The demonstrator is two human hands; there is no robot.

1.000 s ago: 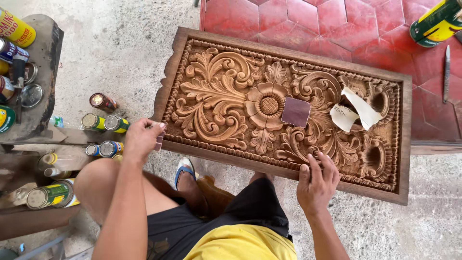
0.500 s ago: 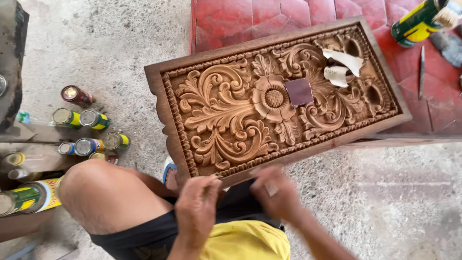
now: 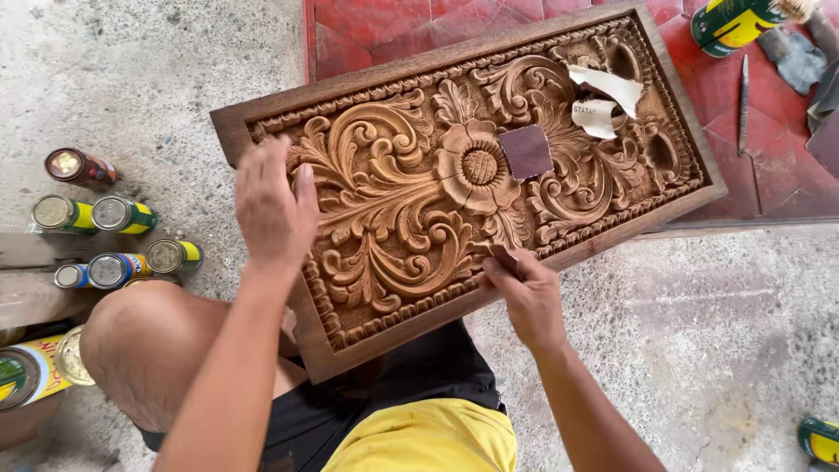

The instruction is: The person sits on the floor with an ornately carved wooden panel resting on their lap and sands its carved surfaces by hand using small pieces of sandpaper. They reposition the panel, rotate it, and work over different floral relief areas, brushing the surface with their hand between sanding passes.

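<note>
A carved wooden panel (image 3: 419,188) with scrolls and a central flower lies tilted across my lap and a red tiled step. My left hand (image 3: 273,205) rests flat on the panel's left part, fingers together, holding nothing. My right hand (image 3: 524,293) is at the panel's near edge, pinching a small dark piece of sandpaper (image 3: 504,256) against the carving. A dark square of sandpaper (image 3: 526,151) lies beside the flower. Two pale curled sandpaper pieces (image 3: 603,100) lie on the panel's far right part.
Several small cans (image 3: 118,240) stand on the concrete floor at the left, a bigger can (image 3: 26,376) nearer me. On the red step (image 3: 384,26) lie a green-yellow can with a brush (image 3: 743,19), a thin metal tool (image 3: 744,105) and rags. Another can (image 3: 821,440) sits bottom right.
My hands came together near my lap, then returned to the panel: left flat on its left part, right at the near edge with sandpaper. The panel now lies more tilted.
</note>
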